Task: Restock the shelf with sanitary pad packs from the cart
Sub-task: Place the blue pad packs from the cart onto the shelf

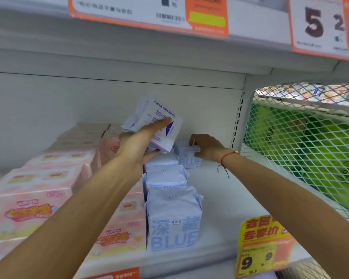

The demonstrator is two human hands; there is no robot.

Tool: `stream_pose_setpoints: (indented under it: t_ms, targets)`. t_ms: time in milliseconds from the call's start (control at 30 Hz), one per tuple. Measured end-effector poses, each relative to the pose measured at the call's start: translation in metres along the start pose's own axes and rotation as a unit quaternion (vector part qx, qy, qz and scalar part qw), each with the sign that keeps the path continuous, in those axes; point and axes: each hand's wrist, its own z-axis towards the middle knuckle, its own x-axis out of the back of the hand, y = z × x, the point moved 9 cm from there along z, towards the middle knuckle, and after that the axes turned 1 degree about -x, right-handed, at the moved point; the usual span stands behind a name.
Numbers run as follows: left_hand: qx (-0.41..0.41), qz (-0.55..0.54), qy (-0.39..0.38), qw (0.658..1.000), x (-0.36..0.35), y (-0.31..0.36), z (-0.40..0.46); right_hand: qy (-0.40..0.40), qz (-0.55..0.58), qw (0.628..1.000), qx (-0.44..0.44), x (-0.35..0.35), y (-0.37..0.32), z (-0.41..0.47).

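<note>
Left hand point(138, 141) has a small stack of pale blue sanitary pad packs point(156, 122) clamped between a long, nearly straight index finger lying across the printed face and the thumb tucked underneath, with the stack tilted and held up above the row of blue packs point(172, 216) already standing on the shelf point(226, 198). Right hand point(205, 147), red string bracelet point(227, 158) on the wrist, has its fingers curled over the top of the rearmost "BLUE" pack point(187, 157) deep on the shelf, gripping it. Can't really see that hand's thumb, and the wrist hides part of the pack. Pink boxes point(48, 190) fill the left side, blurry. Mesh divider point(302, 141) on the right, something green behind it that I can't make out.
</note>
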Motion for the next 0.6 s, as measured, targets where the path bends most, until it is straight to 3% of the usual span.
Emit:
stream_pose_setpoints:
  t_ms: [67,133,200,267,333,400,500,600]
  targets:
    - [0.003,0.009,-0.003,1.0,-0.001,-0.004,0.002,-0.018,0.048,0.999,0.007,0.004,-0.003,-0.001]
    - [0.0,0.033,-0.014,0.999,-0.005,-0.004,0.003,0.04,0.201,0.979,-0.008,0.034,-0.008,-0.006]
    - [-0.019,0.053,-0.037,0.998,-0.013,-0.001,0.005,0.048,0.464,0.883,-0.053,0.059,-0.009,-0.02]
    - [-0.038,0.061,-0.061,0.996,-0.027,0.002,0.005,-0.1,0.618,0.776,-0.076,0.06,-0.023,-0.04]
    - [-0.041,0.059,-0.08,0.994,-0.042,0.003,0.006,-0.248,0.646,0.712,-0.118,0.054,-0.028,-0.067]
    - [-0.052,0.058,-0.115,0.99,-0.06,0.007,0.008,-0.316,0.648,0.674,-0.161,0.047,-0.022,-0.088]
    - [-0.113,0.12,-0.211,0.963,-0.088,0.016,0.006,-0.3,0.687,0.647,-0.138,0.052,-0.016,-0.1]
    - [-0.142,0.412,-0.164,0.885,-0.087,0.018,0.011,-0.226,0.764,0.599,-0.078,0.064,-0.004,-0.1]
